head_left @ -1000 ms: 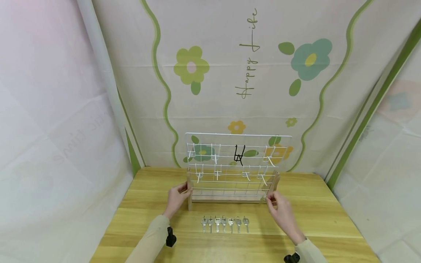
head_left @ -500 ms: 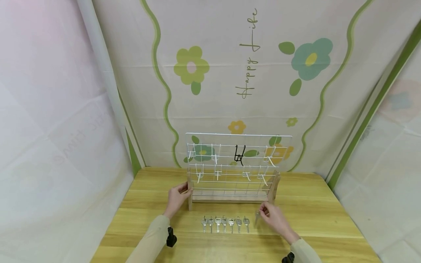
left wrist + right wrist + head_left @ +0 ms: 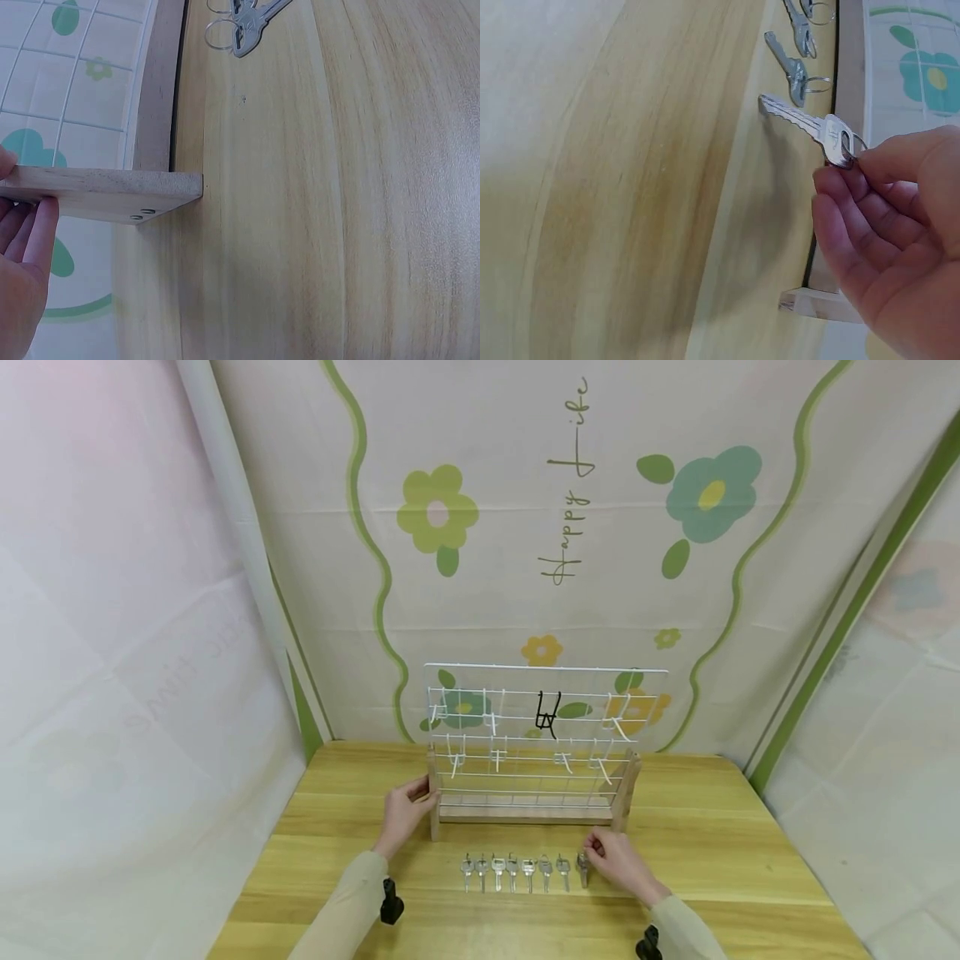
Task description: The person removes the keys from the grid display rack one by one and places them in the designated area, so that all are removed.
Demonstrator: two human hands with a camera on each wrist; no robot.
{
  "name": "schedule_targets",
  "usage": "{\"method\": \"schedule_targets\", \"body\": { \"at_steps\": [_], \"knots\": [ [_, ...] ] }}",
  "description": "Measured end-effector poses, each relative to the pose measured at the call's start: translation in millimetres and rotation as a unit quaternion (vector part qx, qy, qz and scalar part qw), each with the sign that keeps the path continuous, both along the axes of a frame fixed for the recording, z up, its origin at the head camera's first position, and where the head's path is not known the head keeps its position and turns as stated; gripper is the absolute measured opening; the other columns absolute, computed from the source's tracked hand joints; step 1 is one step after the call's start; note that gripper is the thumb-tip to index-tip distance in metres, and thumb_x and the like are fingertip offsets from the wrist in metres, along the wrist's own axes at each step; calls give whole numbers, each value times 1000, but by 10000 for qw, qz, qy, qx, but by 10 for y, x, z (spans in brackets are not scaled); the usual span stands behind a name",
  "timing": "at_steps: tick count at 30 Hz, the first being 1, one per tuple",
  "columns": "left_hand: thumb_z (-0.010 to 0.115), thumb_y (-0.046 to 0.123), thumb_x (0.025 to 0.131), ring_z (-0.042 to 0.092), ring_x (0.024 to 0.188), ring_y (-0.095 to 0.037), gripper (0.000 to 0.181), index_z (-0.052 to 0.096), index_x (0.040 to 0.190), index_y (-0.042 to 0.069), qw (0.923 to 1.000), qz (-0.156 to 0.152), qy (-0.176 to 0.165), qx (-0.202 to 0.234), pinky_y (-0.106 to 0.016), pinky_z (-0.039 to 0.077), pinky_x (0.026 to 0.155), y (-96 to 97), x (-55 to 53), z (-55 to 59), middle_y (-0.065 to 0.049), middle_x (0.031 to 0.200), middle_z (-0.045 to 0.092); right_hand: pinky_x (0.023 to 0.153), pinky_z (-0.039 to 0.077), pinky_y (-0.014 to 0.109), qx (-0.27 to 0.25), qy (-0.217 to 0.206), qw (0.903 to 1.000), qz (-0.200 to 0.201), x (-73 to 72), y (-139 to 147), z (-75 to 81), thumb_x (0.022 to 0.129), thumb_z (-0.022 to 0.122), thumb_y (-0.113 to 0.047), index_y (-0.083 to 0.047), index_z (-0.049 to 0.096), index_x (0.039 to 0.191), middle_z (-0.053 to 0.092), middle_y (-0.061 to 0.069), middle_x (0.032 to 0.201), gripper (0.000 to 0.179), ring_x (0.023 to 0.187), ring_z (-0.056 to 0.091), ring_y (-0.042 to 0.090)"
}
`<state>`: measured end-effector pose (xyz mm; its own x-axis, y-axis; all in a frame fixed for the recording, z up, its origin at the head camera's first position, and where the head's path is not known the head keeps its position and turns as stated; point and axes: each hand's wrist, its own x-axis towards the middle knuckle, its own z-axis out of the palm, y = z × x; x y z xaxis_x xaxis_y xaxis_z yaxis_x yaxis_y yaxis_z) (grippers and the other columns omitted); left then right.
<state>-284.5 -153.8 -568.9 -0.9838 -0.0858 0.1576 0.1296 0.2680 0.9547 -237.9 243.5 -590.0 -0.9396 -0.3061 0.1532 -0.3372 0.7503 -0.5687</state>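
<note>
My right hand (image 3: 621, 862) pinches a silver key (image 3: 832, 139) by its ring end between thumb and fingertips. The blade points down, its tip close over the table in the right wrist view. To its left lies a row of several silver keys (image 3: 528, 870) with small rings. On the other side, my left hand (image 3: 405, 814) grips the left wooden side post (image 3: 97, 191) of a white wire grid rack (image 3: 525, 774), thumb on one face and fingers on the other. Several white hooks (image 3: 497, 758) and one black hook (image 3: 547, 718) hang on the grid.
The rack's wooden base bar (image 3: 525, 812) runs just behind the keys, ending at the right side post (image 3: 625, 793). Wood-grain table (image 3: 697, 843) extends around it. Printed cloth (image 3: 495, 593) walls the table at the back and both sides.
My right hand has come from the rack's right post, left and toward the front, bringing the key down beside the row's right end. The left hand keeps its place on the post.
</note>
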Motion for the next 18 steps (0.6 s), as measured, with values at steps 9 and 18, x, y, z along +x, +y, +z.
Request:
{"method": "schedule_targets", "body": {
  "at_steps": [9, 18],
  "knots": [
    [73, 4, 88, 67, 115, -38, 40, 65, 127, -4, 10000, -10, -21, 41, -36, 61, 89, 6, 3, -13, -23, 124, 68, 56, 45, 14, -41, 186, 9996, 215, -24, -29, -64, 87, 67, 0, -6, 64, 84, 65, -1, 76, 8, 67, 48, -6],
    [73, 4, 88, 67, 115, -38, 41, 65, 127, -4, 9999, -76, 5, 97, -35, 62, 88, 59, 3, -10, -24, 124, 68, 53, 44, 13, -121, 453, 9987, 207, 22, 1, -152, 86, 70, 2, -7, 64, 81, 66, -1, 73, 11, 64, 47, -7]
  ]
}}
